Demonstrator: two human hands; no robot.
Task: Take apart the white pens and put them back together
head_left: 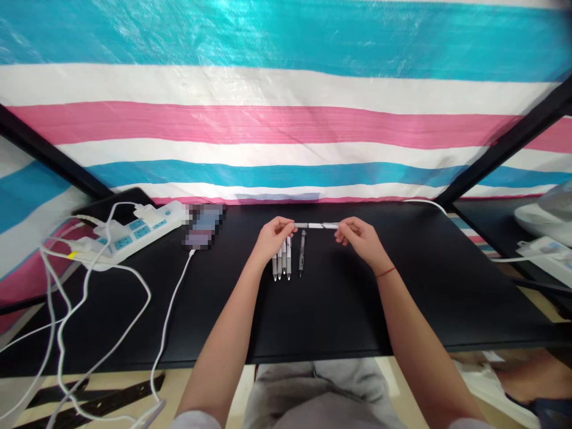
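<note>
Both of my hands hold one white pen point(315, 226) level above the black table point(402, 286). My left hand point(273, 236) pinches its left end and my right hand point(358, 236) pinches its right end. Below my left hand lie three white pens point(282, 262) side by side, pointing toward me. A darker grey pen point(302, 253) lies just to their right, apart from them. A thin red string circles my right wrist.
A white power strip point(134, 233) with plugs and loose white cables point(67, 310) sits at the table's left. A phone point(204, 231) on a charging cable lies beside it. Another power strip point(547, 253) rests on the neighbouring table at right. A striped tarp hangs behind.
</note>
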